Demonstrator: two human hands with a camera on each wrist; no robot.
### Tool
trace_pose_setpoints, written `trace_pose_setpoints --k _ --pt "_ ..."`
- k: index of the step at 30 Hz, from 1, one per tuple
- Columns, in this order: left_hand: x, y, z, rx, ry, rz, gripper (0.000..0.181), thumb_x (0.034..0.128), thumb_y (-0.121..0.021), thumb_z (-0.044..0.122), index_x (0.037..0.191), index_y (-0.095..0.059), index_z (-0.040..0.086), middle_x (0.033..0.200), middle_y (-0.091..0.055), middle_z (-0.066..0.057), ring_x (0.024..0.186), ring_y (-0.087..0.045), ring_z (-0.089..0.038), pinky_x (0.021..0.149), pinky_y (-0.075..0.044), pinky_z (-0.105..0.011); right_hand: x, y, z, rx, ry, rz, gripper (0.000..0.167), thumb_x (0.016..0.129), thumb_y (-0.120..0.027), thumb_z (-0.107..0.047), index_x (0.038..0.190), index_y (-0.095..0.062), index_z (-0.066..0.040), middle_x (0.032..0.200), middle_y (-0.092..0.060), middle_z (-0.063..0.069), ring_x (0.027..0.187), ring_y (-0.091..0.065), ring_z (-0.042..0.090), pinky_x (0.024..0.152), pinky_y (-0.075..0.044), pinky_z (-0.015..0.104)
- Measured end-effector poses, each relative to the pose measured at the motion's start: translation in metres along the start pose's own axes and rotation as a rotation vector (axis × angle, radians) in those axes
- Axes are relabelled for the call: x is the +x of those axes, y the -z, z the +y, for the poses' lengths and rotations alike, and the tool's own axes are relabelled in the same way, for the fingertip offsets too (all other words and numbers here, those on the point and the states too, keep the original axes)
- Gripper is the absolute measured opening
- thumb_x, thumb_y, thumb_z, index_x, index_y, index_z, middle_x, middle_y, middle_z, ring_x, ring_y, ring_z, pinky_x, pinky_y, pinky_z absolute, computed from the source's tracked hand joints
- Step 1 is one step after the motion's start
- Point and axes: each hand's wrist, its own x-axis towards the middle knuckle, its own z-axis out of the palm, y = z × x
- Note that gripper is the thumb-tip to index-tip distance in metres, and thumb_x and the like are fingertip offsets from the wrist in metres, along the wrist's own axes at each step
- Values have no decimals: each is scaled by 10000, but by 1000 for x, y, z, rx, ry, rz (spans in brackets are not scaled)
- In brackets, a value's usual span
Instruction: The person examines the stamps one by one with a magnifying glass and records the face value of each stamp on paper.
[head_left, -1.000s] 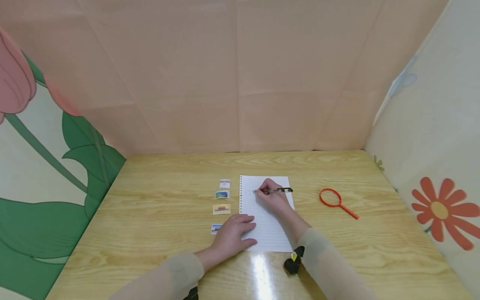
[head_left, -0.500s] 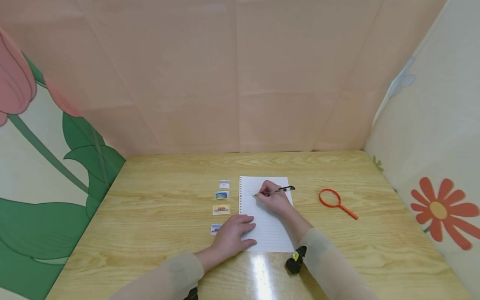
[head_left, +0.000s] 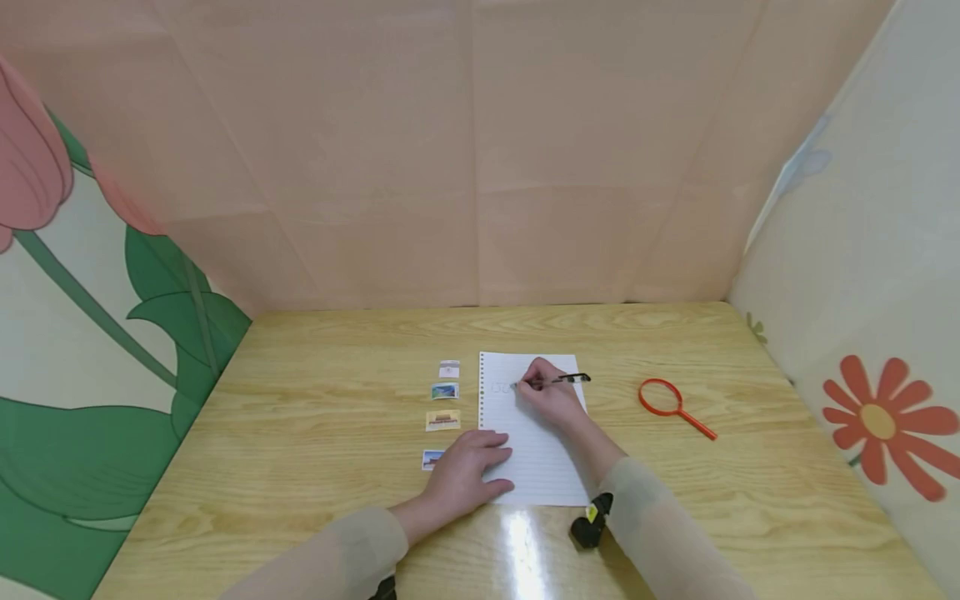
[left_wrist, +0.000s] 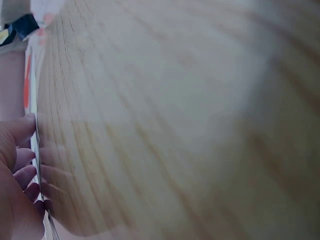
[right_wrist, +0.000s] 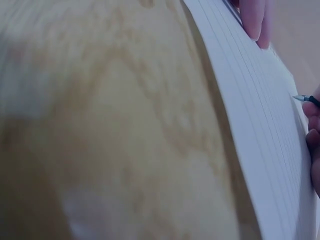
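Note:
A sheet of lined paper (head_left: pixel 536 467) with punched holes down its left edge lies on the wooden table. My right hand (head_left: pixel 557 402) pinches a dark pen (head_left: pixel 573 378), its tip at the upper lines beside faint marks. The right wrist view shows the pen's tip (right_wrist: pixel 300 98) close to the paper. My left hand (head_left: pixel 467 468) rests on the paper's lower left edge with fingers spread. It partly covers the lowest of several small picture cards, a blue one (head_left: pixel 432 459). Above that lie a yellow card (head_left: pixel 443 420), a blue-green card (head_left: pixel 445 391) and a pale card (head_left: pixel 449 368).
A red magnifying glass (head_left: pixel 661 397) lies to the right of the paper. Black wrist-worn devices, one of them (head_left: pixel 589 527) at the right sleeve, sit near the table's front. A pink covering (head_left: pixel 480 167) hangs behind the table, with flower-patterned walls at both sides.
The right hand makes small moves with the pen, its tip shifting slightly right along the upper line. More faint marks show. The left hand stays in place.

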Motion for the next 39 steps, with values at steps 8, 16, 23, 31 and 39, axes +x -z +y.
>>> trace_pose_setpoints --k 8,16,23,31,39 --pt "2 -1 1 14 -2 3 477 848 -774 377 1236 -695 111 1371 -593 -28 1278 -512 -210 1116 -360 -345 -1 0 -3 -49 -43 27 121 842 -712 -80 814 -603 -122 768 -627 -9 724 -550 161 656 -436 257" --pt "2 -1 1 13 -16 23 479 840 -781 374 1228 -699 104 1362 -600 -36 1267 -521 -221 1104 -375 -357 -1 0 -3 -36 -41 18 120 855 -725 -91 825 -611 -114 811 -658 4 743 -578 164 671 -456 255" --pt "1 0 1 12 -17 19 482 841 -779 374 1228 -698 98 1358 -603 -46 1261 -527 -226 1100 -381 -369 -3 4 -4 -34 -81 42 117 852 -727 -120 851 -611 -103 826 -648 18 768 -586 172 681 -476 259" --pt "1 1 1 14 9 -8 485 848 -774 374 1243 -690 104 1375 -590 -32 1281 -510 -213 1118 -356 -350 -5 6 -2 -30 -87 79 113 840 -714 -86 835 -601 -85 786 -634 16 743 -570 170 672 -462 251" --pt "0 0 0 8 6 2 495 844 -772 393 1242 -691 111 1376 -590 -30 1279 -512 -216 1116 -361 -360 -5 2 -2 -10 -57 87 127 830 -716 -42 810 -594 -68 753 -627 21 714 -568 164 638 -459 218"
